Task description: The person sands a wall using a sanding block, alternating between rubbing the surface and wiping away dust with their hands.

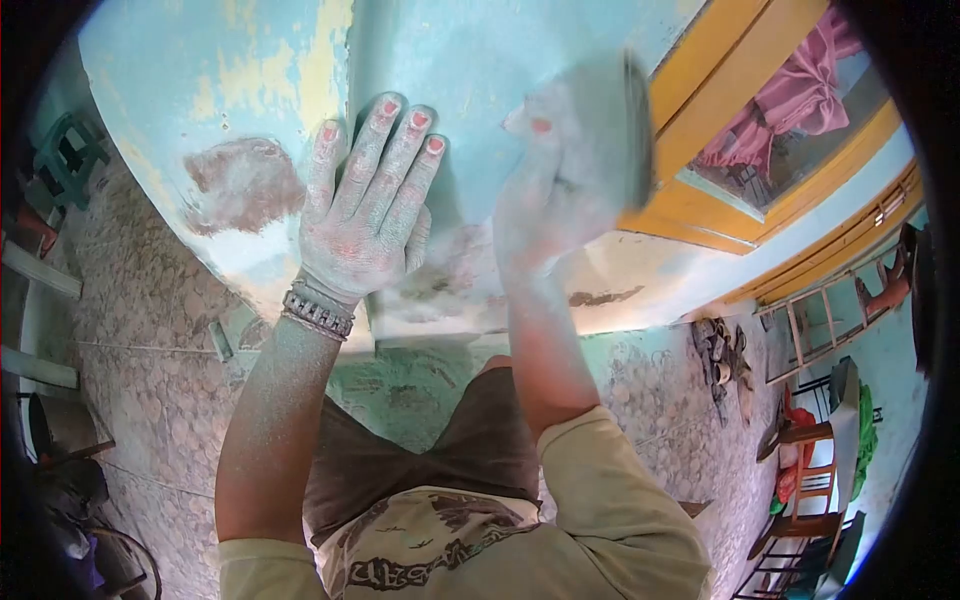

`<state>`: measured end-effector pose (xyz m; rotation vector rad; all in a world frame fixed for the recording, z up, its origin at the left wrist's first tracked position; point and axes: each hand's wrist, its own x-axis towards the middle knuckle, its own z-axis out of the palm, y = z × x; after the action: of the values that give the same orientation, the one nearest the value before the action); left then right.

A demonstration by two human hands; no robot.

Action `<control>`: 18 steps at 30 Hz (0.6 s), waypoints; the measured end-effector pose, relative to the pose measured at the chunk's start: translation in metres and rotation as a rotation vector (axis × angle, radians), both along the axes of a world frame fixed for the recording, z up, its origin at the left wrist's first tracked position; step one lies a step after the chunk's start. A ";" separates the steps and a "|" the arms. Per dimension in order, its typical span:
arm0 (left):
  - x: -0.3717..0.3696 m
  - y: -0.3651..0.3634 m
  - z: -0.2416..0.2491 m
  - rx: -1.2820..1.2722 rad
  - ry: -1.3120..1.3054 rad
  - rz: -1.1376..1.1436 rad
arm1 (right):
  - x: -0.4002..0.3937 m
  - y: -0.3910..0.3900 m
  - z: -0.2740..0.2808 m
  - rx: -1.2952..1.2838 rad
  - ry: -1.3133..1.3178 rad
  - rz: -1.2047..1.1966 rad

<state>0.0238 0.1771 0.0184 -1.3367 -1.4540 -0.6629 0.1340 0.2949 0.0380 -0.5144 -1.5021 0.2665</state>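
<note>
My left hand (365, 215) lies flat against the pale blue wall (440, 60), its fingers stretched out and pointing up. White dust covers the hand, the forearm and the wristband (318, 309). Farther right, my right hand (550, 190) is smeared by motion, equally dusty, with the thumb toward the left. It seems closed on a flat grey pad (635, 130) with a dark edge, held at the wall beside the yellow window frame. The pad's exact kind is lost in the blur. Worn patches of yellow and a brown bare patch (245, 185) mark the wall.
At the upper right, a yellow wooden window frame (690, 215) surrounds glass with a pink curtain (790, 95) behind it. A ladder (825, 320) and chairs (815, 475) stand on the right. A green stool (70, 150) is at the far left. Stone-patterned floor (150, 400) stretches below.
</note>
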 end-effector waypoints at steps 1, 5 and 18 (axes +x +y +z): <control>-0.001 0.000 0.001 0.004 0.014 0.005 | 0.006 -0.008 -0.013 0.061 -0.033 0.046; 0.000 0.001 0.000 0.026 -0.021 -0.035 | 0.007 -0.005 -0.049 0.271 -0.119 0.007; -0.011 0.000 -0.010 0.092 0.058 -0.326 | -0.018 -0.002 0.025 0.221 -0.002 0.044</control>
<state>0.0125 0.1776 0.0081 -1.5221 -1.1545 -0.8820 0.1165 0.2931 0.0626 -0.3055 -1.5240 0.1314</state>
